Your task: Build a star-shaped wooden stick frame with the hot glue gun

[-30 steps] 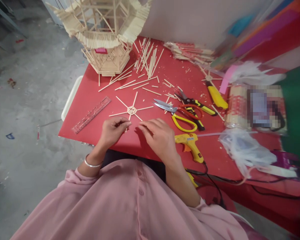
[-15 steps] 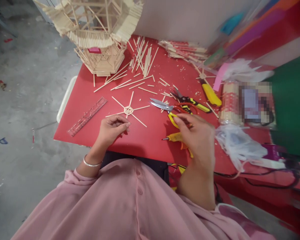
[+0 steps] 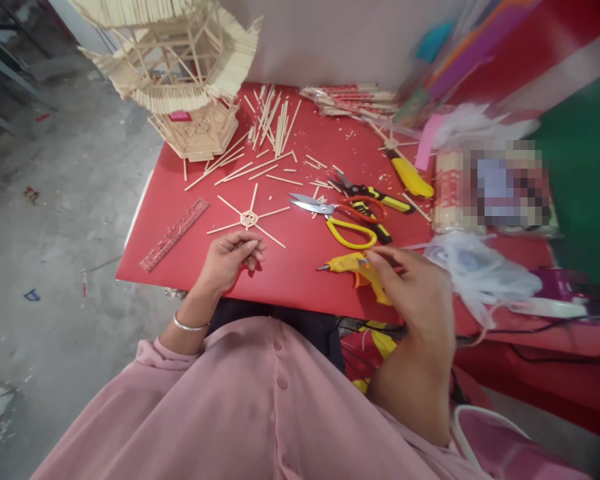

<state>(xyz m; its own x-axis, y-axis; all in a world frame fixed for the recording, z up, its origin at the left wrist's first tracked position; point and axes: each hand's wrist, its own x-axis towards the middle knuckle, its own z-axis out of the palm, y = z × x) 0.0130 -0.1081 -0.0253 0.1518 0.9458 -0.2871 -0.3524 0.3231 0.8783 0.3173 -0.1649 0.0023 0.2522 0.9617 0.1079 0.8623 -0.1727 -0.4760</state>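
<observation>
The glue gun point(image 3: 349, 263) is seemingly part-hidden by the right hand point(image 3: 414, 288), the stick pavilion point(image 3: 176, 100) cropped at top

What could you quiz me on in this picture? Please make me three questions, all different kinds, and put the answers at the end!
1. Pick one: which of these is the right hand nearest to?
a) the ruler
b) the glue gun
c) the stick tower

2. True or false: both handles of the scissors are the same colour.

3. Fill in the missing word: on the same arm as the left hand, the person wears a shiny ____ at the wrist.

Key:
1. b
2. False: one handle is orange-red and the other is yellow.
3. bracelet
</observation>
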